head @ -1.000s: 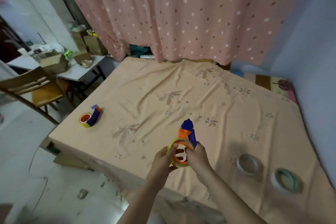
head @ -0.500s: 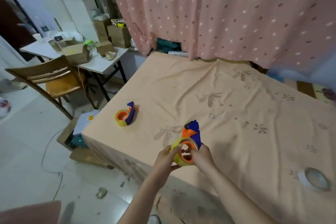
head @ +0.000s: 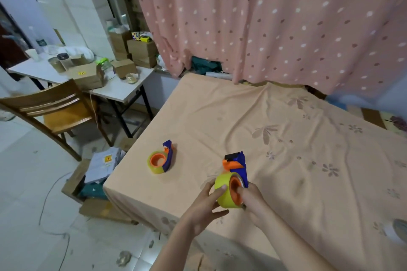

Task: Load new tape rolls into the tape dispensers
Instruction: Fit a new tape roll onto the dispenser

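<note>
Tape dispenser (head: 236,166), blue w/ orange hub, sits at approx 6 o'clock in the head view, held up over the near edge of the bed (head: 286,138), carrying a yellow tape roll (head: 224,192) on its hub. Blue nose w/ black cutter points to 12 o'clock, away from the person.

Left hand (head: 202,209) comes in from 7 o'clock, forearm angled up-right, palm cupping the roll's left side; thumb lies across the yellow face, other fingers curl under the roll. Grip clamped on the roll. Right hand (head: 253,200) comes in from 5 o'clock, forearm running diagonally up-left; fingers curled against the orange hub side and the blue body of the dispenser, so its grip is closed on the dispenser. The two wrists are close together, hands nearly touching under the roll.

Second dispenser (head: 163,160), same colours, already w/ yellow tape, lies on the bed sheet at approx 9 o'clock of the hands, well apart from them, near the bed's left corner.

Spare roll (head: 399,230), pale, partly cut off at the frame's right edge, approx 4 o'clock.

Wooden chair (head: 50,105) and a white desk (head: 123,92) w/ cardboard boxes stand at 10 o'clock; pink dotted curtain (head: 275,17) hangs at 12 o'clock.
</note>
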